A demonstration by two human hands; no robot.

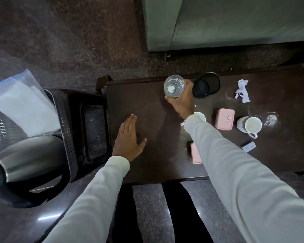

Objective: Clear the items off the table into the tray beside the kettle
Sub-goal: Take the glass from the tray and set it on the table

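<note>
My right hand (182, 100) is wrapped around a clear drinking glass (174, 85) at the far side of the dark wooden table (153, 165). My left hand (129, 138) lies flat and open on the table's left part, holding nothing. Also on the table are a black mesh cup (206, 85), a pink box (224, 119), a second pink box (195, 153) partly hidden by my right sleeve, a white mug (250, 125), a small white cup (201, 116), crumpled paper (242, 91) and a small matchbox (248, 146). The perforated metal tray (67, 123) sits at the left beside the steel kettle (28, 160).
A clear plastic bag with white contents (23, 104) lies in the tray. A dark low stand (93, 127) fills the gap between tray and table. A grey sofa (235, 23) stands beyond the table. A wet mark (270, 119) shows on the table's right part.
</note>
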